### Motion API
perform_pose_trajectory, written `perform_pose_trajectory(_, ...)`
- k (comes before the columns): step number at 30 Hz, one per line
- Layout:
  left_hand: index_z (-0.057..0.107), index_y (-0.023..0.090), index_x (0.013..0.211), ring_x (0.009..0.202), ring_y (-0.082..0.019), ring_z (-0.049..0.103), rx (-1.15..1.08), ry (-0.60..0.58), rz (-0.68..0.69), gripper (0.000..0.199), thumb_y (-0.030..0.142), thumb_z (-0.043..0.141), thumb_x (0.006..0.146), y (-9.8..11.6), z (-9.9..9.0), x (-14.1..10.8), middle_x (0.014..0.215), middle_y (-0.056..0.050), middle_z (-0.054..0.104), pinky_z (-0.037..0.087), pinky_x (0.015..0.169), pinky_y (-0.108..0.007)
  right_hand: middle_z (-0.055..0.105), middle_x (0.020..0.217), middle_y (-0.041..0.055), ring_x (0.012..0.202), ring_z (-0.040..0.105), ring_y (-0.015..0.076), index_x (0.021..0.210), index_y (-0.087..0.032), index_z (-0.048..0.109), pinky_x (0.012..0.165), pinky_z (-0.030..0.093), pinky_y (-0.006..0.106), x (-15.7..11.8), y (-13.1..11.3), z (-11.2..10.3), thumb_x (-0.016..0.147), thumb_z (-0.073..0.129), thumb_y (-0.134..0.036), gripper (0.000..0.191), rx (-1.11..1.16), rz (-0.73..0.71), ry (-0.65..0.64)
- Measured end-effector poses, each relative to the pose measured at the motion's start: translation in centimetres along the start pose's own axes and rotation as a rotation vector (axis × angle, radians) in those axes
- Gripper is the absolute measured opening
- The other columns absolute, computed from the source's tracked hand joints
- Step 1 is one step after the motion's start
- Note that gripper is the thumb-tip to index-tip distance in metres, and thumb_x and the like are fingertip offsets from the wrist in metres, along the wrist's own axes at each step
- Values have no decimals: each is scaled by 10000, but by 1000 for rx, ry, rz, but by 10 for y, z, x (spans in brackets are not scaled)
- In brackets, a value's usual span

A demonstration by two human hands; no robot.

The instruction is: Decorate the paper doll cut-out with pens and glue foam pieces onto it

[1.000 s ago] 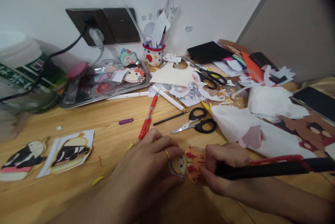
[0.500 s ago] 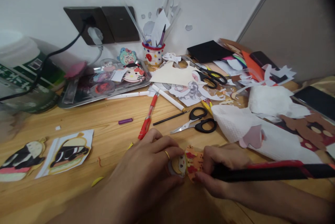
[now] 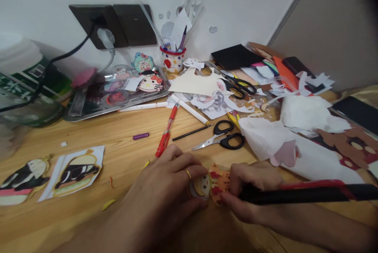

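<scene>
My left hand (image 3: 174,186), with a ring on one finger, curls round the head end of a small paper figure (image 3: 218,182) with a yellow-edged face and an orange and red body. My right hand (image 3: 251,190) holds a black and red pen (image 3: 313,192), while its thumb and forefinger meet the figure's orange edge. The pen's tip is hidden by the fingers. Black-handled scissors (image 3: 221,138) lie open just beyond the hands, beside a thin black rod (image 3: 191,132) and a red pen (image 3: 167,133).
Two paper cutouts (image 3: 78,172) lie at the left. Behind are a metal tray (image 3: 118,112) with stickers, a decorated cup (image 3: 173,62) of pens, and paper scraps (image 3: 197,83). Crumpled tissue (image 3: 265,138) and a phone (image 3: 358,113) lie right.
The view has shifted very slightly. Both hands stay in nearly the same place on the paper figure, and the black and red pen remains in my right hand.
</scene>
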State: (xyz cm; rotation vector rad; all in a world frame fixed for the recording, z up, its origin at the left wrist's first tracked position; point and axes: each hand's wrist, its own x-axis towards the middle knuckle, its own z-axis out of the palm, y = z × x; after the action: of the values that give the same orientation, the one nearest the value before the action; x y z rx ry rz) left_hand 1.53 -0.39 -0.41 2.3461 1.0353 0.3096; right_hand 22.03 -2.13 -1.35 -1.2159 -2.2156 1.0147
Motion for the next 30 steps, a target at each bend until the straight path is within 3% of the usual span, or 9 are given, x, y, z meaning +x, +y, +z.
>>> perform_pose_trajectory(30, 561, 251, 1003, 888, -197, 450, -4, 0, -14, 253, 274, 582, 752, 2, -1, 1, 1007, -9, 593, 434, 725, -342, 462, 540, -62, 471, 408, 58, 593, -179, 423, 456, 292, 173, -3, 1, -5, 768, 520, -179, 200, -34, 57, -8)
